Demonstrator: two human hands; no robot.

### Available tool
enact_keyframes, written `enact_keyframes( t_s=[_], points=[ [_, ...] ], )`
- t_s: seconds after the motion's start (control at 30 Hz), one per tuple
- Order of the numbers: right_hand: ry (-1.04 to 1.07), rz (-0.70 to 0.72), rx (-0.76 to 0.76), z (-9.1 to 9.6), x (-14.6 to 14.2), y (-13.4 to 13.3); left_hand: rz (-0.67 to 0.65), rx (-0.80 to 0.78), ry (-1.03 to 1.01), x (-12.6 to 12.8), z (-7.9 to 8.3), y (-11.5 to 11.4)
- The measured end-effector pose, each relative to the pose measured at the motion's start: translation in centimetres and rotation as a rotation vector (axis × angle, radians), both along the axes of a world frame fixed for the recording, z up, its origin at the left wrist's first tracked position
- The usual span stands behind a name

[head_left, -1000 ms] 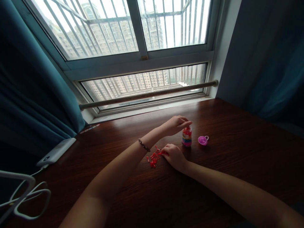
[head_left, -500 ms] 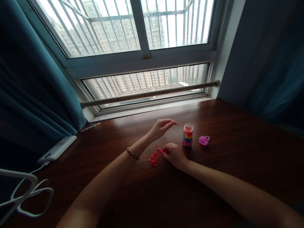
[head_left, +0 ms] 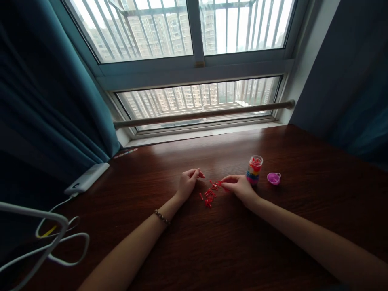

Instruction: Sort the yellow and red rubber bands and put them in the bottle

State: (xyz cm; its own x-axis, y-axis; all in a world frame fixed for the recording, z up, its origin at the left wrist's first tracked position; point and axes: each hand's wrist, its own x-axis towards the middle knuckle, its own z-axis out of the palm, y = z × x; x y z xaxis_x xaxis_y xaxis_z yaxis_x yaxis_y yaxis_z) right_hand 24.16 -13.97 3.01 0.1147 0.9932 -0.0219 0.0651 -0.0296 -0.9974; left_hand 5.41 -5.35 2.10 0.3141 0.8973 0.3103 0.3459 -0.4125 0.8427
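Note:
Small red stick-like pieces [head_left: 209, 195] lie in a loose pile on the dark wooden table. My right hand [head_left: 241, 189] is at the pile's right edge, thumb and forefinger closed on a red piece [head_left: 220, 184]; more red shows under its fingers. Left of the pile, my left hand [head_left: 187, 185] rests low over the table. Its fingers are loosely bent and a little apart, with nothing visible in them. Just behind my right hand stands an uncapped clear jar [head_left: 254, 169], filled with coloured layers and red pieces on top; the hand hides part of its base.
A purple cup-shaped lid with a loop [head_left: 274, 178] lies right of the jar. At the left are a white power-bank-like device [head_left: 87, 178] and looped white cable [head_left: 86, 246]. A window rail [head_left: 203, 116] and blue curtain [head_left: 100, 133] border the table [head_left: 182, 258].
My left hand has come down and back from above the pile to its left side, its fingers now bent. My right hand stays at the pile's right edge. The view has shifted slightly.

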Motion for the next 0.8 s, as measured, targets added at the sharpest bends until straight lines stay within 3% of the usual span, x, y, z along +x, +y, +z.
enact_keyframes(
  t_s=[0.1,0.2,0.3,0.4,0.57,0.8],
  points=[
    [0.048,0.038,0.043,2.7,0.2,-0.9,-0.023,0.014,0.01,0.1,0.2,0.0],
    [-0.035,-0.004,0.159,6.7,1.6,-2.0,-0.043,0.024,0.015,0.1,0.1,0.0],
    [-0.252,-0.135,0.257,11.0,4.7,-2.5,-0.066,0.022,0.004,0.0,-0.1,0.1],
    [-0.553,-0.128,0.251,14.1,8.3,-2.0,-0.074,0.021,0.006,0.0,-0.2,0.1],
    [-1.068,-0.014,0.064,15.6,11.0,-0.2,-0.094,0.031,0.02,0.0,-0.3,0.2],
    [-1.396,0.157,-0.063,15.6,7.9,1.4,-0.111,0.086,0.056,0.1,-0.5,0.2]
  ],
)
